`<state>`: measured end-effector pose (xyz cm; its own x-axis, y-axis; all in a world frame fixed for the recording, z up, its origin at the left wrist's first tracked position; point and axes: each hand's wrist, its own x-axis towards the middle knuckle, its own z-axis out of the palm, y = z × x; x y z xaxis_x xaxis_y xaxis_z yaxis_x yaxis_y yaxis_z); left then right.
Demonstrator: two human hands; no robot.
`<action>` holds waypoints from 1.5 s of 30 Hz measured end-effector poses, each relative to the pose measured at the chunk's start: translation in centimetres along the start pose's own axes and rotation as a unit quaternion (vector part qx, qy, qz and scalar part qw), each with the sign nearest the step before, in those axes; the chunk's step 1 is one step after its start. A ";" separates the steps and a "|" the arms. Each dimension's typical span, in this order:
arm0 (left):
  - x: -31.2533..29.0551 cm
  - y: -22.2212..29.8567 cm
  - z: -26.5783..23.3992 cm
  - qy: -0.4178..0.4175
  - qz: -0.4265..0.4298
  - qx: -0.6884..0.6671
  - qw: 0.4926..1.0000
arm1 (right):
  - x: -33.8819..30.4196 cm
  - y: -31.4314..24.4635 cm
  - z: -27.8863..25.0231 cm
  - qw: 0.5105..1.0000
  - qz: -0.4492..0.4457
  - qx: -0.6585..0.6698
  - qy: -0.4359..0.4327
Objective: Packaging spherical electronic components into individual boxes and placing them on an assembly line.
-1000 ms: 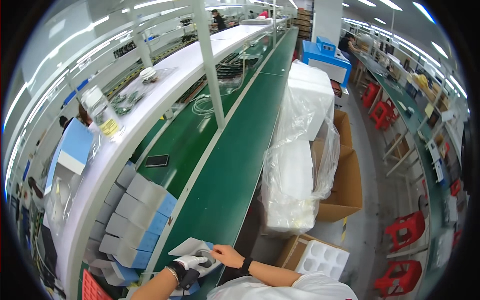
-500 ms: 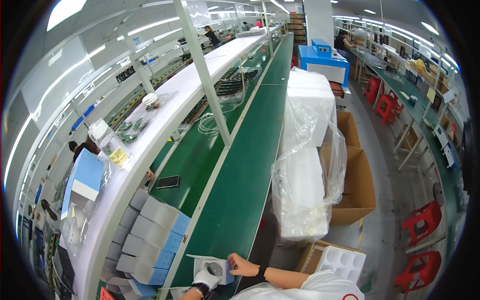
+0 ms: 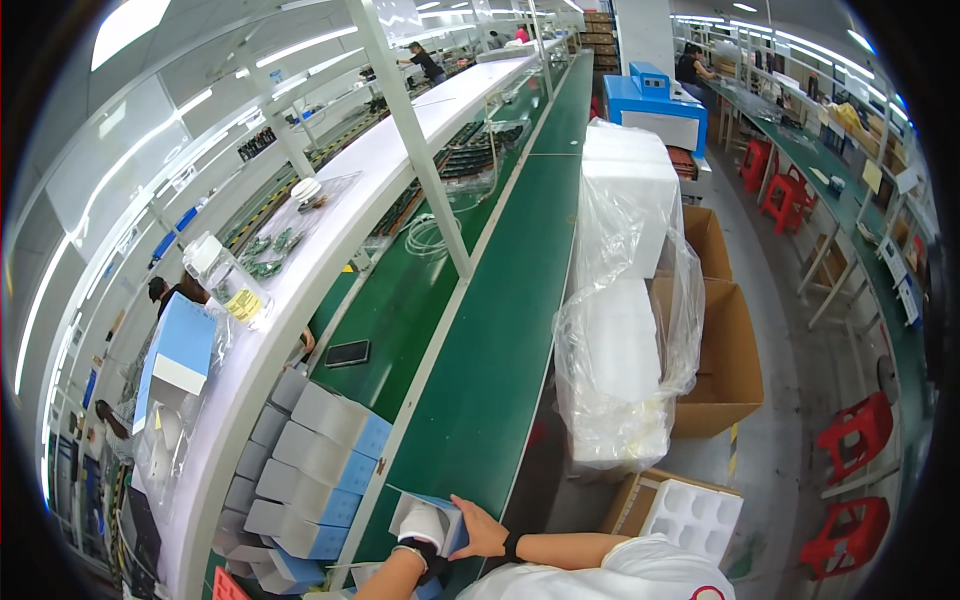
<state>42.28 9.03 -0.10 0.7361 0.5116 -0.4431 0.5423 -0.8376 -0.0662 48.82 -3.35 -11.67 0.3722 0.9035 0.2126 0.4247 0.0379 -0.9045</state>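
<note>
At the bottom middle, your spread right hand holds the box, not closed yet; your left hand hides its grip inside.

Left hand: white glove, black band at wrist. Right hand: ungloved; narrow black wristband. White top, loose folds, red ring-shaped mark. Both forearms uncovered.
</note>
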 end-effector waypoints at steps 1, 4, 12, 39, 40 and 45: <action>0.0 -0.1 -0.6 -0.004 0.045 0.010 0.999 | -0.1 0.2 -0.1 1.000 0.003 0.001 0.002; 1.9 -1.7 1.3 -0.084 0.005 0.043 0.996 | 0.2 0.2 0.5 0.999 -0.012 0.016 -0.025; 2.8 -3.3 2.5 -0.095 -0.029 0.017 0.995 | -0.5 -0.7 0.5 0.995 -0.004 -0.099 0.021; -1.5 -2.1 1.8 -0.030 -0.125 -0.037 0.991 | -0.9 -1.7 2.2 0.995 0.024 -0.092 0.021; -0.6 -2.3 1.4 -0.088 -0.125 -0.021 0.988 | -0.7 -1.8 2.3 0.995 0.015 -0.093 0.017; -0.1 -3.8 2.0 -0.045 -0.094 0.019 0.994 | -0.4 -2.0 2.6 0.996 0.008 -0.081 0.023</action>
<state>39.31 11.78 -1.57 0.5824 0.6425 -0.4980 0.6506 -0.7357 -0.1883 45.72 -2.70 -10.90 0.4165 0.8823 0.2192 0.5451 -0.0494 -0.8369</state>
